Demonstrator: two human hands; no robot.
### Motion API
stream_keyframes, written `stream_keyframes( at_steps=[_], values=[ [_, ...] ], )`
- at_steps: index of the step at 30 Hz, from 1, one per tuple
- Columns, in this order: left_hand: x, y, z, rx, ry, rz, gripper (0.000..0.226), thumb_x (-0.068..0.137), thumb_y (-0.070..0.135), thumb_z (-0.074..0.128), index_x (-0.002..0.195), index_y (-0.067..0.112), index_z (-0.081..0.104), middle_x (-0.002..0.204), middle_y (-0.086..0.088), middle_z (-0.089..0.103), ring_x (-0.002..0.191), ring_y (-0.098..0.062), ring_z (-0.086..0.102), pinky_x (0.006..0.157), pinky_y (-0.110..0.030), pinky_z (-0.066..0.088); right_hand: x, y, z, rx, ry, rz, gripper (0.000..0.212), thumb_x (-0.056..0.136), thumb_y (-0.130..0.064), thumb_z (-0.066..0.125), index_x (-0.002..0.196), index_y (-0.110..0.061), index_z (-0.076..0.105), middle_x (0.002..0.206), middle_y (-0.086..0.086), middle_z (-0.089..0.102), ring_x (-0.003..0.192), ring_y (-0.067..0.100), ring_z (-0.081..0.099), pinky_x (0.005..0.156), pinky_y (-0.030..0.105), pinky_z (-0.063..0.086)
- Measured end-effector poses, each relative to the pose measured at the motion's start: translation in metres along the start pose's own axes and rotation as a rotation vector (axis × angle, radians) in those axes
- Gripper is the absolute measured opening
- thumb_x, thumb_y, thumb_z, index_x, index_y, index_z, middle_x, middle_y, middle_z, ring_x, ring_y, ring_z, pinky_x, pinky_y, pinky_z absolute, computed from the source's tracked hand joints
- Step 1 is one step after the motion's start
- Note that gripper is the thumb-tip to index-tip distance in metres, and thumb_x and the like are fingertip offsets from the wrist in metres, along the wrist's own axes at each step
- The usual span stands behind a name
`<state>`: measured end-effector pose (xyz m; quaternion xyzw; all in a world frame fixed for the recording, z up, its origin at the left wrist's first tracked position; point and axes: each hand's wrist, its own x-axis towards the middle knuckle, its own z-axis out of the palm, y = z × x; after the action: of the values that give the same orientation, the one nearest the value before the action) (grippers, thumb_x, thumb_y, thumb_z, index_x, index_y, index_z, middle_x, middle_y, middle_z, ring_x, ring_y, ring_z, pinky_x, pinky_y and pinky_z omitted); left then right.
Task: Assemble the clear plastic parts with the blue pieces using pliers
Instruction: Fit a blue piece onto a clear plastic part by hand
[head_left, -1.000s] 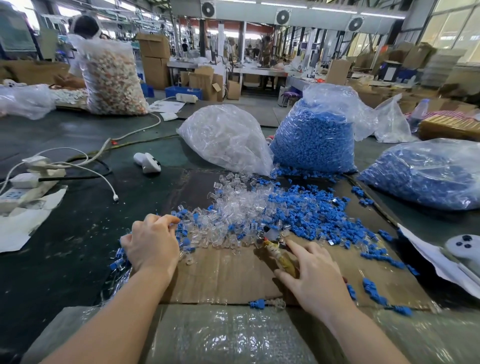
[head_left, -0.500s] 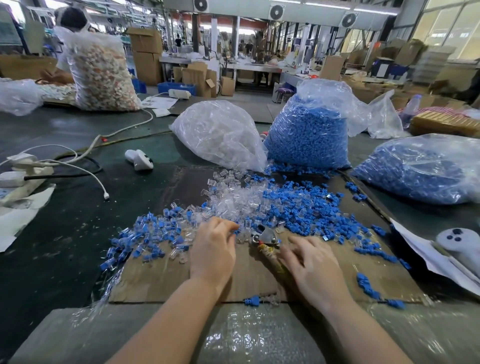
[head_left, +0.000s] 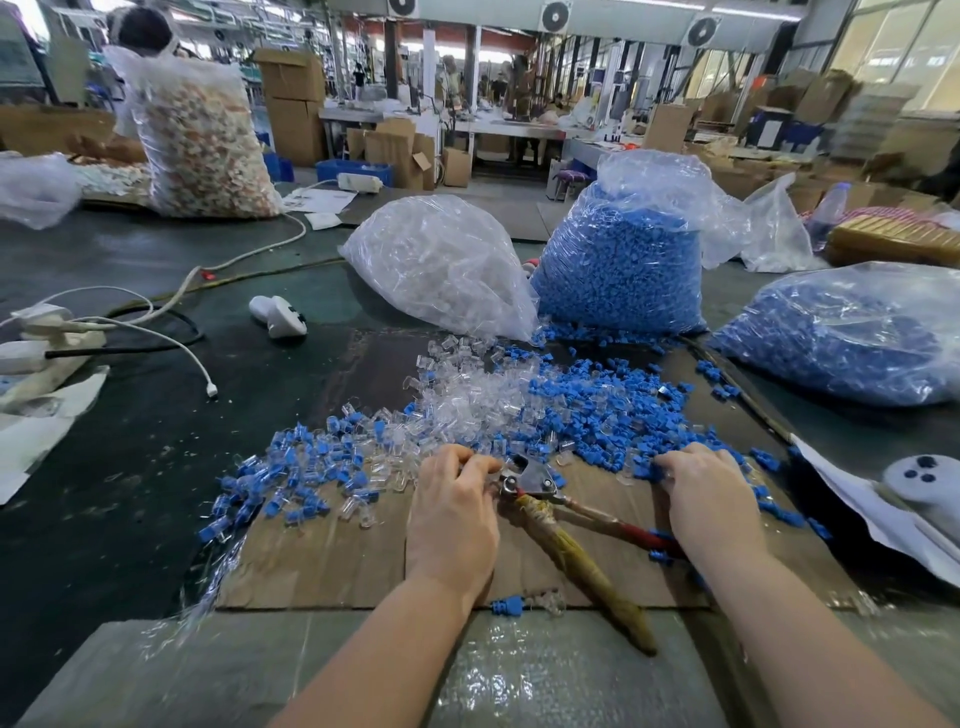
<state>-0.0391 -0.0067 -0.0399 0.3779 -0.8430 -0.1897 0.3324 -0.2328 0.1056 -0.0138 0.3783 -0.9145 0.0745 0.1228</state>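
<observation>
Factory worktop (head_left: 156, 467) w/ cardboard sheet (head_left: 322, 561) is lying under my view. My left hand (head_left: 451, 512) is curling fingers beside the pliers (head_left: 550, 499) head; can't tell what it's holding. Right hand (head_left: 701, 493) is digging curled fingers into blue pieces (head_left: 597, 410), next to clear plastic parts (head_left: 467, 400).

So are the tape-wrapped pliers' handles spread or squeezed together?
Spread: the tape-wrapped pliers lie on the cardboard sheet, handles splayed apart, neither gripped.

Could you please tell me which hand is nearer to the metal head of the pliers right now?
Left. The left hand has its fingers right against the pliers' head; the right hand is off to its right, in the loose blue pieces.
</observation>
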Motion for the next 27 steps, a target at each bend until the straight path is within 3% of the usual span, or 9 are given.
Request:
stream_keyframes(
  at_steps=[6,14,18,21,23,27],
  values=[
    [-0.001,-0.001,0.001,-0.001,-0.006,-0.025,0.028,0.092,0.023,0.053,0.120,0.025,0.057,0.103,0.012,0.039,0.102,-0.004,0.032,0.095,-0.015,0.025,-0.003,0.000,-0.003,0.019,0.015,-0.029,0.017,0.093,-0.017,0.055,0.108,-0.022,0.061,0.102,-0.004,0.058,0.102,0.014,0.048,0.085,0.025,0.043],
    [-0.003,-0.001,0.000,-0.016,-0.003,-0.032,0.026,0.091,0.024,0.055,0.117,0.026,0.058,0.100,0.013,0.039,0.099,-0.003,0.033,0.093,-0.015,0.028,-0.008,-0.007,-0.005,0.105,0.033,-0.042,0.007,0.094,-0.021,0.053,0.096,-0.019,0.060,0.097,-0.002,0.059,0.096,0.015,0.047,0.082,0.026,0.041],
    [-0.004,0.002,-0.003,-0.059,0.008,-0.013,0.019,0.089,0.022,0.058,0.108,0.026,0.058,0.084,0.016,0.043,0.085,-0.004,0.041,0.082,-0.017,0.036,-0.013,-0.023,-0.008,0.233,0.102,-0.067,0.011,0.093,-0.026,0.055,0.093,-0.016,0.058,0.095,-0.001,0.054,0.093,0.015,0.045,0.080,0.027,0.040],
    [-0.005,0.004,-0.005,-0.099,-0.007,-0.003,0.018,0.087,0.023,0.060,0.103,0.027,0.055,0.068,0.017,0.046,0.069,0.001,0.043,0.068,-0.018,0.037,-0.017,-0.042,-0.008,0.336,0.068,-0.135,0.011,0.096,-0.029,0.046,0.089,-0.019,0.047,0.083,-0.007,0.051,0.077,0.009,0.046,0.063,0.019,0.037],
    [-0.006,0.005,-0.006,-0.109,-0.020,0.011,0.021,0.087,0.025,0.060,0.107,0.028,0.055,0.066,0.017,0.048,0.068,0.003,0.043,0.069,-0.017,0.037,-0.022,-0.055,-0.005,0.340,0.027,-0.173,0.012,0.098,-0.030,0.038,0.091,-0.021,0.041,0.073,-0.010,0.049,0.063,0.005,0.047,0.051,0.015,0.032],
    [-0.006,0.007,-0.007,-0.137,-0.046,0.041,0.030,0.088,0.024,0.058,0.117,0.029,0.054,0.067,0.017,0.051,0.067,0.005,0.044,0.075,-0.015,0.034,-0.028,-0.067,0.004,0.324,0.049,-0.169,0.012,0.101,-0.030,0.031,0.091,-0.023,0.029,0.058,-0.011,0.044,0.048,0.006,0.043,0.047,0.024,0.032]
  ],
)
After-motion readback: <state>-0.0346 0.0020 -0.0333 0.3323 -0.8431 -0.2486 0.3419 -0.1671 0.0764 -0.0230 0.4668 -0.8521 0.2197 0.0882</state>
